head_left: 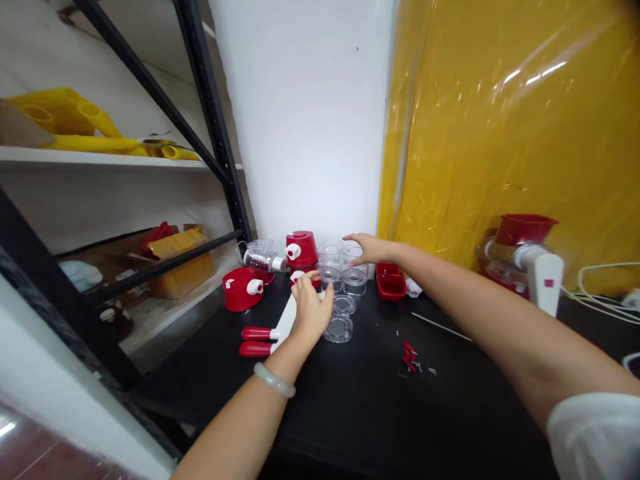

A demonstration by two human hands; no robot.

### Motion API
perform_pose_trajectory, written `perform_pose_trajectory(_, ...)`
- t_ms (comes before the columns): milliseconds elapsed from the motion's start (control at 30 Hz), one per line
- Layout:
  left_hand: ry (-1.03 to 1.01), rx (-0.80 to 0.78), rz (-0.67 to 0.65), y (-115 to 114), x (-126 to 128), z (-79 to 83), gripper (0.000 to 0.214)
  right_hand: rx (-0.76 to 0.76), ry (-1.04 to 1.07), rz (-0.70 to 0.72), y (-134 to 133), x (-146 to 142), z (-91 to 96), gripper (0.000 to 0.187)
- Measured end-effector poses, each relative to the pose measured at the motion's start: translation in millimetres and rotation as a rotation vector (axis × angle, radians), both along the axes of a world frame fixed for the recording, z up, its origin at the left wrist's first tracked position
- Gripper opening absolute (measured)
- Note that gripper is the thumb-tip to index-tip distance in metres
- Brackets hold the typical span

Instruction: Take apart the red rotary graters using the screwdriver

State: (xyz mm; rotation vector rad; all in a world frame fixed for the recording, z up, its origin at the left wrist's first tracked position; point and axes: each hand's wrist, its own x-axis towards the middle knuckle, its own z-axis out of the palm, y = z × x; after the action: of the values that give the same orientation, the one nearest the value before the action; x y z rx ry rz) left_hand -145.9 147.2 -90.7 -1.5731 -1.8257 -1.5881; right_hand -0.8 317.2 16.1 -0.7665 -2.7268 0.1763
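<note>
My left hand (313,305), a pale bangle (274,381) on its wrist, is in front of the clustered clear plastic parts. Its thumb and fingers are apart, with nothing visible between them. Beneath it lie white crank handles with red grips (257,333). My right hand (367,249) curls its thumb and fingers around the upper clear plastic cup (353,252) at the back of the cluster. Two more clear parts (339,329) stand nearer me. Behind my left hand are stacked red housings (302,248) with white knobs, the lower one partly hidden.
Another red housing (243,289) and a metal grater drum (263,260) are at left. Red trays (391,283), a thin rod (441,327) and small red pieces (409,355) lie rightward. An assembled red-and-white grinder (525,260) stands far right. A black shelf frame (215,113) borders the left.
</note>
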Motion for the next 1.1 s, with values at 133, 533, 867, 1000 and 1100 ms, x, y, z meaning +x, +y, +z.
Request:
perform_pose_trajectory(133, 0.001, 0.018, -0.006, 2.0, -1.4, -0.3, 0.03, 0.111, 0.026, -0.03, -8.1, 35.5, 21.7, 0.08)
perform_pose_trajectory(533, 0.044, 0.03, -0.053, -1.1, 6.9, 6.7, 0.032, 0.171, 0.133, -0.843, 21.3, 240.4, 59.4, 0.074)
perform_pose_trajectory(867, 0.033, 0.005, -0.082, -2.2, 10.8, 6.6, 0.031, 0.171, -0.303, -0.225, -21.7, 103.9, 2.9, 0.034)
perform_pose_trajectory(1000, 0.027, 0.009, -0.092, -3.2, 9.8, 6.2, 0.03, 0.114, -0.503, -0.24, -10.3, 61.2, -20.6, 0.03)
perform_pose_trajectory(1100, 0.03, 0.01, -0.09, -4.3, 10.1, 6.3, 0.031, 0.085, -0.54, -0.247, 1.1, 50.2, -34.2, 0.03)
